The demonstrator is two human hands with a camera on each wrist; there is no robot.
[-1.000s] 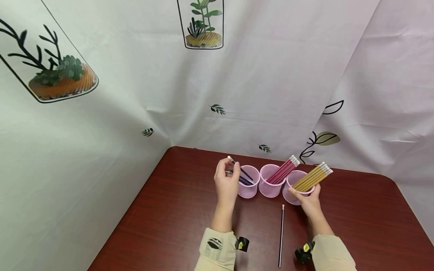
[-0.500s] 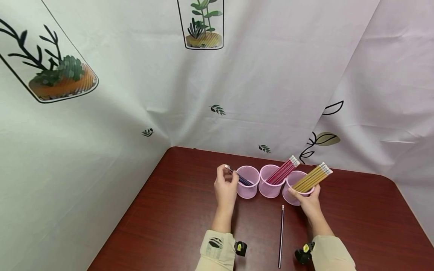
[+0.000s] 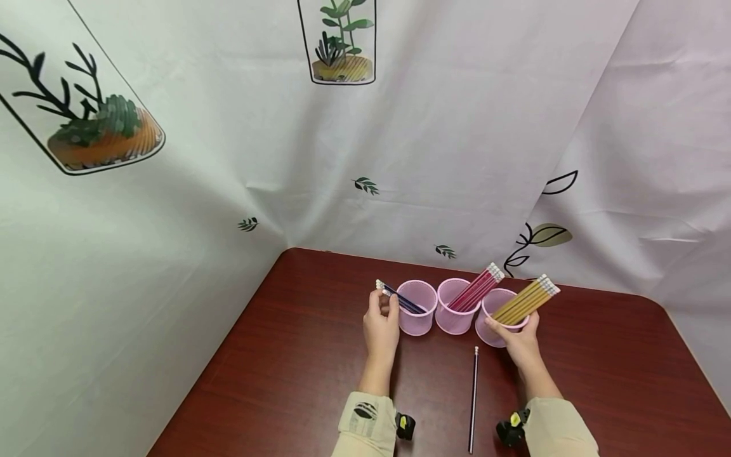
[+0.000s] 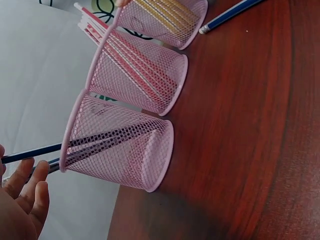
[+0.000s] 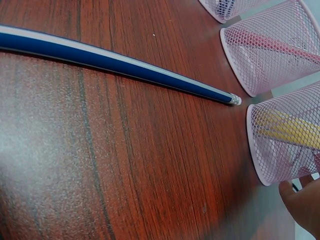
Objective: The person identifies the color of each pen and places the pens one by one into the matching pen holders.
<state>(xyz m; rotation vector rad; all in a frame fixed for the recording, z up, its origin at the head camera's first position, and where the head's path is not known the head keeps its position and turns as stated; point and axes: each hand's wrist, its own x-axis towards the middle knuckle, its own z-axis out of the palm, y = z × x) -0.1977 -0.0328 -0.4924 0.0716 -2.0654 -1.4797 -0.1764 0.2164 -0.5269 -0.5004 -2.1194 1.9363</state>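
My left hand [image 3: 381,327] is at the left pink mesh pencil cup [image 3: 416,324], pinching a dark blue pencil [image 4: 35,153] near its eraser end. That pencil leans in the cup with other blue pencils [image 3: 412,306], their white erasers past the rim. My right hand [image 3: 522,341] grips the right pink mesh cup [image 3: 490,333], thumb on the near side and fingers round the right. Yellow pencils [image 3: 522,304] slant out of this cup. Between the two stands the middle cup [image 3: 454,322] with red pencils [image 3: 474,291]. The left fingertips are partly cut off in the left wrist view.
A single blue and white pencil [image 3: 473,400] lies on the dark red wooden table [image 3: 285,362], its eraser towards the cups. A white patterned cloth [image 3: 457,127] hangs behind the table and along its left side.
My left hand has lowered a blue pencil into the left cup, so it now leans with the others. The right hand stays on the right cup.
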